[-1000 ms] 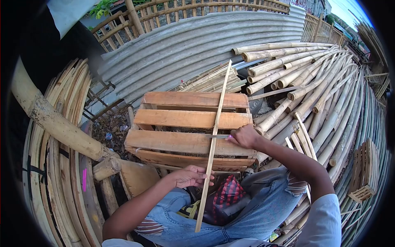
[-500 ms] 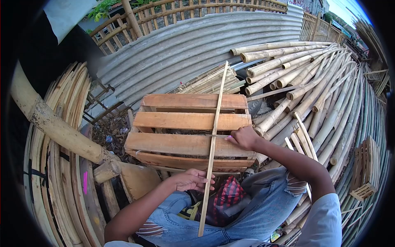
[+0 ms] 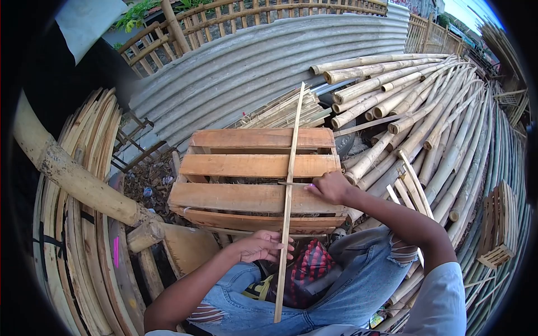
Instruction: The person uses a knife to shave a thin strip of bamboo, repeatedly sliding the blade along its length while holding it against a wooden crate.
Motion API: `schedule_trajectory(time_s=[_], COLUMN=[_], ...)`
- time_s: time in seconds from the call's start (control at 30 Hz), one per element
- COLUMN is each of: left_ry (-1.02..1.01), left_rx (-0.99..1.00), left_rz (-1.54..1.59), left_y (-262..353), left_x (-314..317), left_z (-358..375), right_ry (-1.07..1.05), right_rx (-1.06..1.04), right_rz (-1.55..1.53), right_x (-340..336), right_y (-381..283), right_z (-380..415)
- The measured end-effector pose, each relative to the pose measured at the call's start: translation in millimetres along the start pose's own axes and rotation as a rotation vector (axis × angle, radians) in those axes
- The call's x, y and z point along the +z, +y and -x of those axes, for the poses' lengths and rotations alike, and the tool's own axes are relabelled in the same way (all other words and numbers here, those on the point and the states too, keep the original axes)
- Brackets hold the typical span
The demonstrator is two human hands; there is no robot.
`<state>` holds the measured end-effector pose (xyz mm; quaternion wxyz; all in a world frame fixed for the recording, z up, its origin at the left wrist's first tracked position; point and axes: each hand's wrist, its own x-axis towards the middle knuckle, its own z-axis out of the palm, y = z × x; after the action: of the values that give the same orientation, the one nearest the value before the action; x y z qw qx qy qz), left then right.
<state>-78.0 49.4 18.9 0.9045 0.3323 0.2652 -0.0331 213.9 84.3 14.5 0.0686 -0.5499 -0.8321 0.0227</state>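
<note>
A long, narrow bamboo strip (image 3: 290, 190) runs from my lap up across the slatted wooden crate (image 3: 235, 165) in front of me. Low on the strip, my left hand (image 3: 260, 246) grips it between thumb and fingers, just this side of the crate. My right hand (image 3: 330, 189) is closed round a knife (image 3: 290, 183), a bit of pink showing at the grip. Its thin blade points left and crosses the strip over the crate's top slats. Most of the knife's handle is hidden in my fist.
Bamboo poles (image 3: 426, 112) fan out to the right, with a small slatted crate (image 3: 497, 227) on them. Split bamboo (image 3: 78, 241) stands at left beside a thick bamboo post (image 3: 84, 173). Behind the crate lie bundled strips (image 3: 280, 112) and a corrugated sheet (image 3: 269, 56).
The strip has tilted slightly, its far end shifting left and its near end a little right. Both hands keep their hold, and the whole view has shifted a little.
</note>
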Motion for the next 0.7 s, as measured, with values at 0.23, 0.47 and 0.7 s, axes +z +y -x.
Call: schedule_trajectory(time_s=[0.23, 0.47, 0.7], left_ry=[0.096, 0.646, 0.921], left_rx=[0.044, 0.020, 0.291], left_rz=[-0.043, -0.827, -1.352], left_y=[20, 22, 15], left_x=[-11, -8, 49], left_z=[13, 17, 6], right_ry=[-0.051, -0.067, -0.076], right_rx=[0.173, 0.182, 0.198], right_rz=[-0.069, -0.060, -0.058], right_x=[-17, -14, -17], right_y=[5, 5, 8], right_z=[-12, -8, -10])
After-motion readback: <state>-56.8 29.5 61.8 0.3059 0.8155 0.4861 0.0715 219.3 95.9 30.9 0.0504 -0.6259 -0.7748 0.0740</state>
